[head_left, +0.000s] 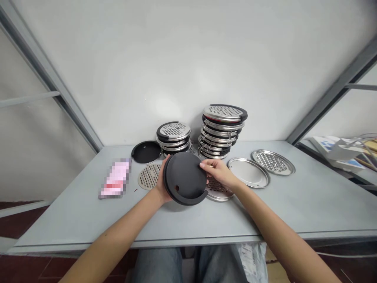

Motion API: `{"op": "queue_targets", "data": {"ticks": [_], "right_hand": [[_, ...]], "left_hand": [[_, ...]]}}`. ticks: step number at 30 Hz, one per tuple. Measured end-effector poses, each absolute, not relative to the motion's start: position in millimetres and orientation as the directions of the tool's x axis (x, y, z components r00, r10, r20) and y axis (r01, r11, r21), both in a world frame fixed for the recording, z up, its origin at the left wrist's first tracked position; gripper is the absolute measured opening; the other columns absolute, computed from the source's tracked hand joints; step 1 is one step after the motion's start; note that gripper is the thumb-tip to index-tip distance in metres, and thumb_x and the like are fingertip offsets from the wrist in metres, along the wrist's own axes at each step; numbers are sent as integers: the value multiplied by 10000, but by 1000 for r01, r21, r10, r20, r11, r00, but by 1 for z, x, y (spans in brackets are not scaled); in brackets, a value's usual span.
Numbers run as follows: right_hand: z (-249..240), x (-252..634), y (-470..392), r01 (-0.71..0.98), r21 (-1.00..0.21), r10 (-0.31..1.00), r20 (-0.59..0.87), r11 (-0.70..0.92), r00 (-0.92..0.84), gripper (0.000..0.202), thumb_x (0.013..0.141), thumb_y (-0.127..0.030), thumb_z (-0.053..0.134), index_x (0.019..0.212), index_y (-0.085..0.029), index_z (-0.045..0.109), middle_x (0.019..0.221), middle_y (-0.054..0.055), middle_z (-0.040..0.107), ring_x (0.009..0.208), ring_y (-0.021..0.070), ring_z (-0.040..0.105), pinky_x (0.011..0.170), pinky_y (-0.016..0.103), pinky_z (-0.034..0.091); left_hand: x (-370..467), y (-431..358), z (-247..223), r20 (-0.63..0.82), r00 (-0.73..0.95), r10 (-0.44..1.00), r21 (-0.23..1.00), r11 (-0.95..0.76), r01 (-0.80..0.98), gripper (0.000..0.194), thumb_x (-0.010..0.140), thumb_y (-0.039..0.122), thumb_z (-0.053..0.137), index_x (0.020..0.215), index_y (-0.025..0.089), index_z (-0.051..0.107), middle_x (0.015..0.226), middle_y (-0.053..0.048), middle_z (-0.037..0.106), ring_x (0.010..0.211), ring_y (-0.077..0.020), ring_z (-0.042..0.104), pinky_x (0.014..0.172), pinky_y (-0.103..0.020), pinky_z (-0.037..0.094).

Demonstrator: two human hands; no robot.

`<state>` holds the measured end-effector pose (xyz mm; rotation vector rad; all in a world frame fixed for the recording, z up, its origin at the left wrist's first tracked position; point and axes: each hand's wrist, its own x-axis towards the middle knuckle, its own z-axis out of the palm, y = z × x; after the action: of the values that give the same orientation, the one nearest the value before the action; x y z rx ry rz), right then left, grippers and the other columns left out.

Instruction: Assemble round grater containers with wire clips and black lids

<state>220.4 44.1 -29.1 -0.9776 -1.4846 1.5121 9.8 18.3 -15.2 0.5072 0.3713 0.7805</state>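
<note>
Where the bench [165,230] comes nearest to the body, its front strip lies between the person's legs [159,263] and the work. Just above it, the two hands hold a round black disc [188,173], tilted with its face toward the wearer. The fingers of the left hand [163,186] are closed around its left side, supporting it from there and below. The fingers of the right hand [219,171] pinch the upper-right rim, thumb on the face, some fingertips under the edge. A small hole shows at the lower left, and a raised band curves along the lower rim.

For good handling, the left hand should bear the weight while the right thumb works close to the rim; light, even pressure should spare the edge from bending, and leaving the hole in sight makes the disc's turn easy to read.

Beneath and beside the hands lie a rimmed perforated plate [219,195] and a flat perforated disc [147,177], so lifting the disc clear avoids scraping them. Farther right are a plain metal plate [249,172] and a grater-like plate [272,162]. Behind stand a short stack [174,142] and a taller one [223,133], with another black piece [146,152] at left.
</note>
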Motion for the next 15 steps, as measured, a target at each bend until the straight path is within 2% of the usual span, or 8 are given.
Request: {"op": "queue_targets", "data": {"ticks": [4, 6, 8, 10, 11, 12, 13, 15], "right_hand": [[-26, 223, 44, -58, -998, 921, -15, -41, -388, 434, 706, -494, 750, 565, -164, 505, 485, -65, 432, 444, 50, 364, 450, 210, 268], [-25, 226, 46, -118, -991, 934, -22, -69, -357, 473, 689, -474, 768, 517, -167, 452, 458, -76, 368, 433, 40, 289, 432, 217, 198], [-24, 229, 49, -177, -976, 941, -63, -128, -332, 483, 665, -458, 787, 507, -173, 430, 441, -79, 350, 418, 41, 264, 421, 227, 162], [-24, 232, 52, -237, -952, 938, -112, -196, -327, 471, 640, -435, 806, 513, -178, 433, 426, -82, 346, 397, 41, 263, 409, 230, 153], [-25, 233, 53, -267, -937, 935, -131, -226, -331, 462, 630, -418, 816, 518, -179, 437, 422, -85, 346, 390, 40, 265, 405, 228, 161], [-25, 234, 54, -293, -922, 929, -149, -254, -338, 449, 624, -401, 822, 526, -178, 446, 421, -86, 350, 386, 40, 270, 403, 225, 177], [-25, 235, 55, -311, -908, 922, -165, -281, -350, 427, 624, -388, 825, 541, -176, 463, 425, -85, 365, 386, 40, 284, 405, 221, 202], [-25, 236, 55, -321, -891, 910, -197, -321, -364, 374, 632, -384, 818, 587, -169, 515, 449, -72, 425, 398, 49, 332, 419, 219, 258]], "left_hand": [[11, 22, -16, -279, 506, 816, 702, 533, -472, 681, 837, 722, 350, 1041, 168, 691, 976, -81, 735, 1034, -310, 647, 896, -438, 501], [13, 22, -15, -289, 367, 884, 810, 431, -398, 702, 849, 730, 300, 1031, 173, 688, 987, -100, 728, 1044, -324, 638, 869, -454, 513], [13, 18, -14, -111, 122, 986, 937, 145, -319, 693, 882, 703, 260, 1098, 176, 654, 1063, -119, 701, 1074, -310, 623, 895, -460, 505], [9, 8, -13, 299, -129, 945, 944, -313, -103, 574, 915, 624, 329, 1187, 195, 596, 1182, -117, 643, 1128, -276, 594, 965, -458, 470], [4, 2, -11, 527, -167, 833, 849, -522, 75, 483, 918, 550, 425, 1234, 211, 560, 1249, -111, 600, 1174, -267, 564, 1005, -463, 440], [-1, -5, -9, 718, -85, 691, 685, -680, 262, 449, 887, 481, 534, 1248, 215, 553, 1286, -111, 572, 1224, -277, 523, 1040, -479, 406], [-6, -11, -7, 825, 73, 560, 492, -776, 395, 443, 839, 422, 628, 1231, 224, 570, 1292, -106, 566, 1254, -293, 493, 1064, -500, 376], [-16, -20, 0, 804, 463, 372, 143, -878, 458, 471, 799, 344, 701, 1240, 244, 571, 1258, -89, 599, 1260, -298, 490, 1077, -517, 355]]}}
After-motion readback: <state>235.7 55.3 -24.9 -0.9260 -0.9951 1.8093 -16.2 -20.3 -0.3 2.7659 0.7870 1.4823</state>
